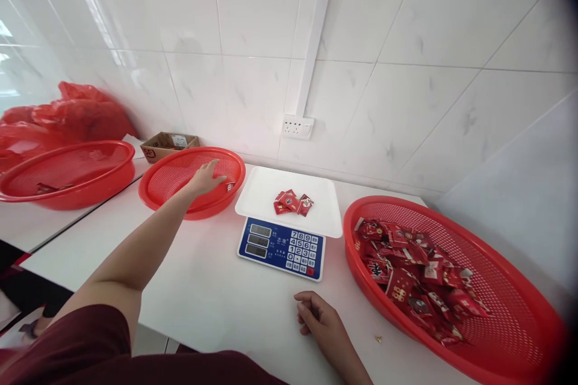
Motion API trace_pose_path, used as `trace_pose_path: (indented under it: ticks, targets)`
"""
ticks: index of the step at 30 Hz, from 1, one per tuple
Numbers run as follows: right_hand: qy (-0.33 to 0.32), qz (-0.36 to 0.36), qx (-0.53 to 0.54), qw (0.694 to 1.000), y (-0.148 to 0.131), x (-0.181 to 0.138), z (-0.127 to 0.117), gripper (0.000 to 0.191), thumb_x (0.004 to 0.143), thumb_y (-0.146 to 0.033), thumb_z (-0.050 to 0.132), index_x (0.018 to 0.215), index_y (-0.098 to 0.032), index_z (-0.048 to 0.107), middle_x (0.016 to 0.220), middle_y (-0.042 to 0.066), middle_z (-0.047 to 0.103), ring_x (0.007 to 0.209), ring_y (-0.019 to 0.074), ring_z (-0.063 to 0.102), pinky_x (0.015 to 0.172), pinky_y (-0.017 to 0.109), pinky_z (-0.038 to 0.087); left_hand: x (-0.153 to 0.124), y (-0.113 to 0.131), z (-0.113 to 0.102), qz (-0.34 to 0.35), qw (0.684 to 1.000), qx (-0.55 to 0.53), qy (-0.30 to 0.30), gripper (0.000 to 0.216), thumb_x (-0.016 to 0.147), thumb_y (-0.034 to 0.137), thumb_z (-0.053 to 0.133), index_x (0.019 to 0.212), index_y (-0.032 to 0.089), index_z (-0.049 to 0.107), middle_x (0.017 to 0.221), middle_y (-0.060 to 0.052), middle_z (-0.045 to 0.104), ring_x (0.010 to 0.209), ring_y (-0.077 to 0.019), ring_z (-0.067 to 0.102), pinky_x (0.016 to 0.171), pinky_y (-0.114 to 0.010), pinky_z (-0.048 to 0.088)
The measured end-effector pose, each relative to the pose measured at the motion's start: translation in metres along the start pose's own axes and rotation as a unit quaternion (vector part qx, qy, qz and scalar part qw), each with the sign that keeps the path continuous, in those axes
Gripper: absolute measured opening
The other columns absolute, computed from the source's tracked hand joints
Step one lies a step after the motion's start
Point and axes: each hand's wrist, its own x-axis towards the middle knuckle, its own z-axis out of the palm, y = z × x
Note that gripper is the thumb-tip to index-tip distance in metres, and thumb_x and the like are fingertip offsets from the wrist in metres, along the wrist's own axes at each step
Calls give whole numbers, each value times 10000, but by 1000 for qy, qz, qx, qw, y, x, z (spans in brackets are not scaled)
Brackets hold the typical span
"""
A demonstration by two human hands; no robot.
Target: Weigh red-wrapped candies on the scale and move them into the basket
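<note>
My left hand (208, 179) is stretched over the middle red basket (156, 183), its fingers spread and holding nothing. A small red packet (230, 186) shows against the basket's right inner wall, just beside that hand. My right hand (318, 322) rests on the white table in front of the scale, fingers loosely curled with nothing seen in them. The digital scale (280, 248) has a blue keypad panel and a white pan (257, 192). Several red packets (291, 201) lie in a small heap on the pan.
At right stands a large red basket (510, 234) holding many red packets (415, 271). Another red basket (103, 177), a small cardboard box (156, 149) and red plastic bags (81, 117) are at left. A tiny scrap (379, 338) lies near the right basket. A socket (298, 127) is on the wall.
</note>
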Motion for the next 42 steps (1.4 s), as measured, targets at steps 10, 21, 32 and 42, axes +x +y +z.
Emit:
trace_pose_path:
  ticks: [10,21,32,42]
  targets:
    - [5,0,11,1000,-4,-1,1,426,689,-565,599,876,-183,624,638,0,521,633,165,542,547,288,501,-37,-6,6,1,984,148,-103,505,808,558,425,1136,210,588,1064,-162,650,938,-362,611,750,-457,460]
    - [20,-13,9,1000,-2,0,2,432,692,-565,598,878,-176,621,632,-2,522,621,162,541,525,286,497,-35,91,94,292,914,176,-222,549,869,451,426,1357,220,328,1389,-69,411,1280,-212,347,1020,-311,308]
    - [22,-31,20,999,-1,-3,2,417,726,-551,582,894,-171,604,643,-9,517,618,149,534,554,287,495,-7,110,106,213,944,226,-110,521,803,572,466,1183,214,462,1121,-103,552,991,-278,542,771,-355,441]
    - [8,-11,2,1000,-8,-3,3,371,719,-506,591,880,-173,611,633,-10,520,608,147,530,547,280,492,4,61,29,110,945,307,-31,556,834,557,423,1212,152,469,1273,-159,463,1210,-360,350,966,-490,290]
